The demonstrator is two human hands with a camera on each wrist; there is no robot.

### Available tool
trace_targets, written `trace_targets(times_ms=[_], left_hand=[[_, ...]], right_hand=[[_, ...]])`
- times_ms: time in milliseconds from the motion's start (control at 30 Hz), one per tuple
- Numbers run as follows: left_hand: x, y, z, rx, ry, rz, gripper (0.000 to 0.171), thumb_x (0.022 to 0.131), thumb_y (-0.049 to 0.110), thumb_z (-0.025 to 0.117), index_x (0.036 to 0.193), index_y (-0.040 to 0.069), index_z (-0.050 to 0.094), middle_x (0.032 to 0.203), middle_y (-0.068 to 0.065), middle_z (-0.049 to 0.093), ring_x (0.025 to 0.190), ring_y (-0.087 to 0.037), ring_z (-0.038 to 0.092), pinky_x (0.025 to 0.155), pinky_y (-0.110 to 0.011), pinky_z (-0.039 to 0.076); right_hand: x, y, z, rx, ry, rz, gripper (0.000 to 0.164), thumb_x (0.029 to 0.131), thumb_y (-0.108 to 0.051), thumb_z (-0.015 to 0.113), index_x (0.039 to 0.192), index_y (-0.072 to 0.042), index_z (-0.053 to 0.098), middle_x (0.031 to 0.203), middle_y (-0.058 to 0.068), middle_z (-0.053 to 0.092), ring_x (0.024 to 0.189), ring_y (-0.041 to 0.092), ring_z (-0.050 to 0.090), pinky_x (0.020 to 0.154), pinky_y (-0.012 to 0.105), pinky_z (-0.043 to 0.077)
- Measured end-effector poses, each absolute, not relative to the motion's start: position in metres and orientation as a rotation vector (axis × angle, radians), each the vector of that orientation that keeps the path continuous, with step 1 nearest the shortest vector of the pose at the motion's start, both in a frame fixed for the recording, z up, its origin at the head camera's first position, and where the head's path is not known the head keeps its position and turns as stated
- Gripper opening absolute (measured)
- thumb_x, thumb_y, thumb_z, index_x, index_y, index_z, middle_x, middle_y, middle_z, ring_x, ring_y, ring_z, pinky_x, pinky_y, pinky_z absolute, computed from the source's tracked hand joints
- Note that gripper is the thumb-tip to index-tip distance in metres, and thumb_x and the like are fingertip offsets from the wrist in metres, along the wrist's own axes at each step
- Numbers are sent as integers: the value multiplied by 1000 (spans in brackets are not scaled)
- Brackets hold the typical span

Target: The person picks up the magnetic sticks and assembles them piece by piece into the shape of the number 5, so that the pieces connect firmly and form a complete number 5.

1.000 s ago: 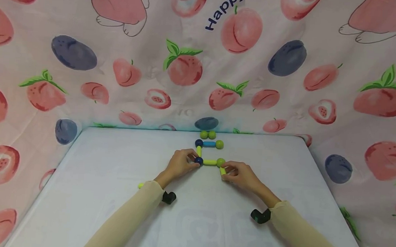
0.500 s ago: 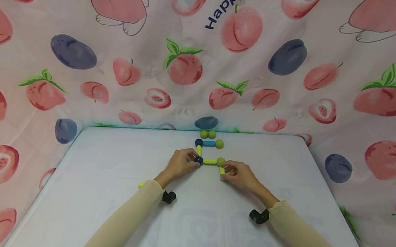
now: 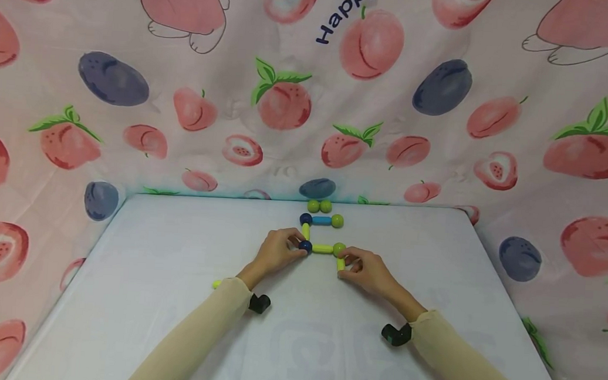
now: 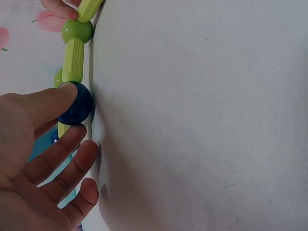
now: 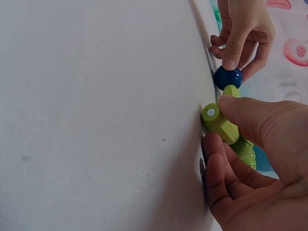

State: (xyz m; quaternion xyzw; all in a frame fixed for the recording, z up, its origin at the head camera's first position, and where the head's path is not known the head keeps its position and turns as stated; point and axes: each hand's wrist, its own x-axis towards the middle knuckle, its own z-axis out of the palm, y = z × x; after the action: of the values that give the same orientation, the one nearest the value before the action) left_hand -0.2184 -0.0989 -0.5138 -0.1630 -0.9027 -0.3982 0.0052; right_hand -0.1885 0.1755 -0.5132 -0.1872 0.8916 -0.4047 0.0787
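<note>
My left hand pinches a dark blue ball between thumb and forefinger. A yellow-green stick runs right from that ball to a green ball. Below the green ball, my right hand pinches a second yellow-green stick; its free end shows a pale round tip in the right wrist view. From the held blue ball a third yellow-green stick leads back to another dark blue ball. There a blue stick joins it to a green ball.
Two loose green balls sit side by side near the far edge of the white table. A yellow-green piece peeks out beside the left sleeve. A fruit-print cloth hangs behind the table.
The stick in my right hand has swung slightly left at its near end and now points almost straight toward me. My left hand keeps its place on the blue ball.
</note>
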Motion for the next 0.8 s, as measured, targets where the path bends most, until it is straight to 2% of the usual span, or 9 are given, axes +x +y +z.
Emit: trace_targets(times_ms=[567,800], left_hand=[[-219,-99,-515,-495,-2827,-1258,23,86,19,85,106,12,74,94,-2,75,80,-14,63,76,-35,52],[-219,-99,-514,-512,-2822,-1255,22,87,18,85,105,12,74,93,-2,75,79,-14,63,74,-34,51]], right_hand=[[-188,176,-512,-552,2654,-1203,40,87,-15,84,123,-10,69,103,5,69,78,14,59,71,27,50],[-192,183,-506,-641,2574,-1139,45,89,-16,82,130,-11,65,108,7,68,78,14,60,74,29,51]])
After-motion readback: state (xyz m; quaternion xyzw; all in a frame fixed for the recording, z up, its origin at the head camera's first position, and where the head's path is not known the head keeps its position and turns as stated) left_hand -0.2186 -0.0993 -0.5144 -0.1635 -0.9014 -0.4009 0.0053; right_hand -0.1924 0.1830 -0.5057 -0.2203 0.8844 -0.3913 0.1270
